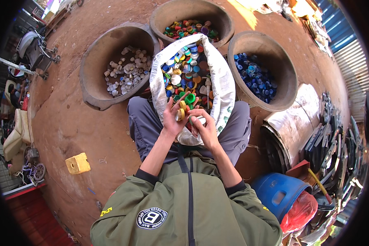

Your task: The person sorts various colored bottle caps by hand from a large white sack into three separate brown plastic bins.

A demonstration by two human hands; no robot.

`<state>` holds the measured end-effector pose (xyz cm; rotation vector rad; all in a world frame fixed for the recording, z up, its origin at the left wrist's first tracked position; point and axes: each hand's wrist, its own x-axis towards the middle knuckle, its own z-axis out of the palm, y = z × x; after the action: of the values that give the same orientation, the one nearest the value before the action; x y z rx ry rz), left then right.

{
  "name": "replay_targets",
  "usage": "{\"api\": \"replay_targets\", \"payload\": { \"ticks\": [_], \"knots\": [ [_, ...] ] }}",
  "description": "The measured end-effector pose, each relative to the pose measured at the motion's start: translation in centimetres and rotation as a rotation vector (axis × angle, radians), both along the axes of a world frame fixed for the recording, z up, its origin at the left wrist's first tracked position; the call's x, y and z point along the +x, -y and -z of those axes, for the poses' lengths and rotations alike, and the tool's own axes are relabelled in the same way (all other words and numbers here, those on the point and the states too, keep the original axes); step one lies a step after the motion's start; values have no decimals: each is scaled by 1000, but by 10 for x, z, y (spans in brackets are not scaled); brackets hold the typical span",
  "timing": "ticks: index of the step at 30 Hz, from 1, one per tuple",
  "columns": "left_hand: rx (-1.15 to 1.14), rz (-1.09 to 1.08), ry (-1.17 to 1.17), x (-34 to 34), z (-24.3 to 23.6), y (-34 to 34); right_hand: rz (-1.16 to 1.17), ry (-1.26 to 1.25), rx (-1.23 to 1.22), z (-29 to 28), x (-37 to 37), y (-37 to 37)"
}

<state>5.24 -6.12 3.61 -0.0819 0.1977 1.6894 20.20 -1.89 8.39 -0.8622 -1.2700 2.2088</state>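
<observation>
My left hand [173, 120] is turned palm up, fingers curled around several bottle caps, among them a yellow cap [180, 115] and a green cap [190, 98]. Close beside it, my right hand [207, 128] pinches a whitish bottle cap [201, 120] with some green at its edge. Both hands are over the near side of a white woven sack [218, 76], rolled open between my knees. Mixed bottle caps [188, 69] in blue, white, yellow, green, orange and red lie inside it.
Around the sack stand three wide tubs: one at left [95, 61] with white caps, one behind [160, 20] with red, yellow and green caps, one at right [289, 69] with blue caps. A blue barrel [274, 190] lies at right; a yellow block [78, 163] is at left.
</observation>
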Motion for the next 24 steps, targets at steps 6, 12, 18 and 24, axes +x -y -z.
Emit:
{"api": "replay_targets", "payload": {
  "ticks": [6, 12, 18, 24],
  "knots": [
    [38, 34, -26, -4, 5, 2, 70, -206, -322, 8, -2, -7],
    [-27, 0, -49, -1, 3, 1, 75, -300, -508, -3, -2, -9],
    [37, 18, 5, -5, 6, 2, -19, -92, -228, 11, 2, -15],
    [-9, -26, -15, -5, 8, 1, -252, 440, 1221, -17, -16, -13]
  ]
}}
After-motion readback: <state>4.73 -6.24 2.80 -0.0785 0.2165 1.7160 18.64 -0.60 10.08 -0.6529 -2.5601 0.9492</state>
